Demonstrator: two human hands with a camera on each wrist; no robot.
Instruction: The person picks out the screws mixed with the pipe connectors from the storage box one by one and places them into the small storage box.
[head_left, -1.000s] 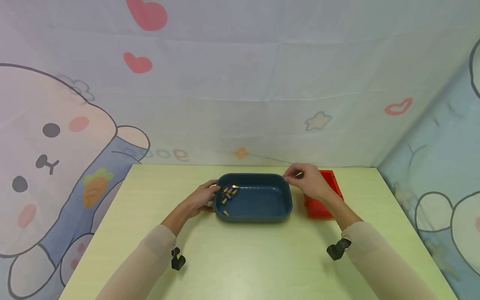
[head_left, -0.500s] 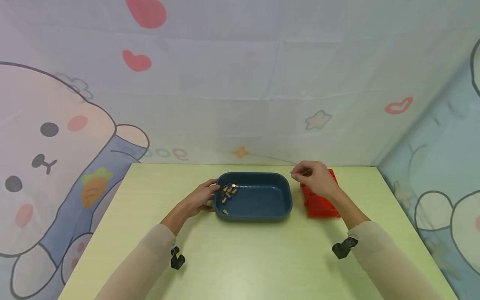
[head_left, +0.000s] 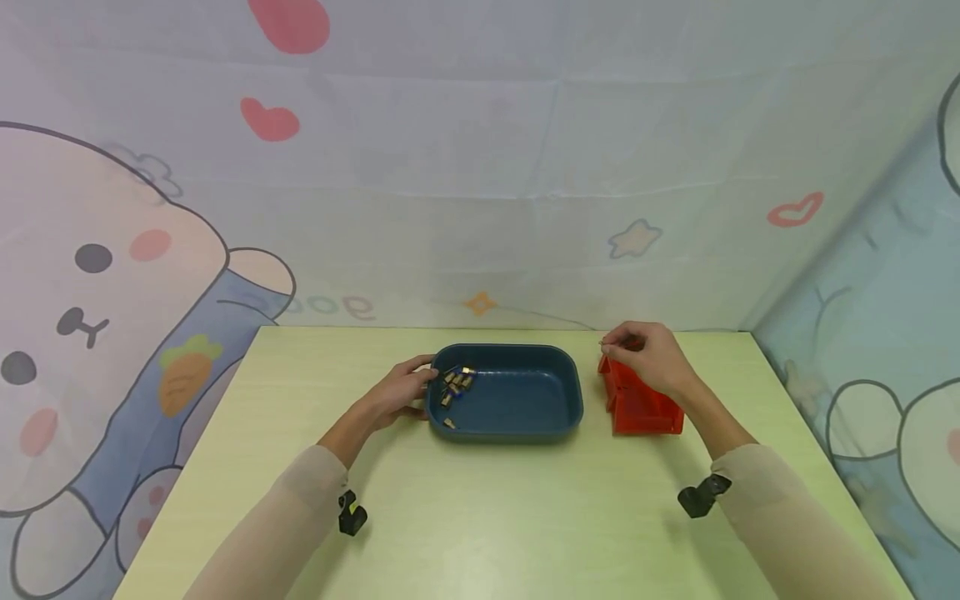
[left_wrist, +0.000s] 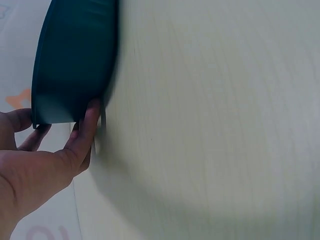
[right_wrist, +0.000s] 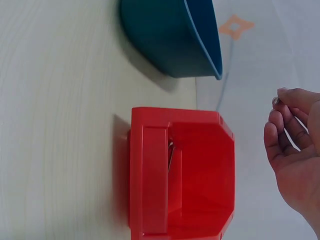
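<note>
My left hand (head_left: 397, 392) grips the left end of a dark blue-green tray (head_left: 525, 436). In the left wrist view its thumb lies at the rim and its fingers against the outer wall. Several small brass-coloured fittings (head_left: 457, 382) with bits of blue lie at the tray's left end. My right hand (head_left: 651, 357) is above the back of a red plastic bin (head_left: 647, 427), right of the tray. Between its thumb and fingertip it pinches a small shiny metal piece (right_wrist: 276, 101), mostly hidden, its kind unclear.
Inside the red bin a thin metallic item (right_wrist: 171, 151) shows near one wall. Both containers stand on a pale wooden table (head_left: 480, 517). A printed cloth (head_left: 450, 167) hangs behind the table's back edge, with another along the right side.
My right hand has moved right, from the tray's back right corner to above the red bin, still pinching the small piece. The left hand and tray have stayed put.
</note>
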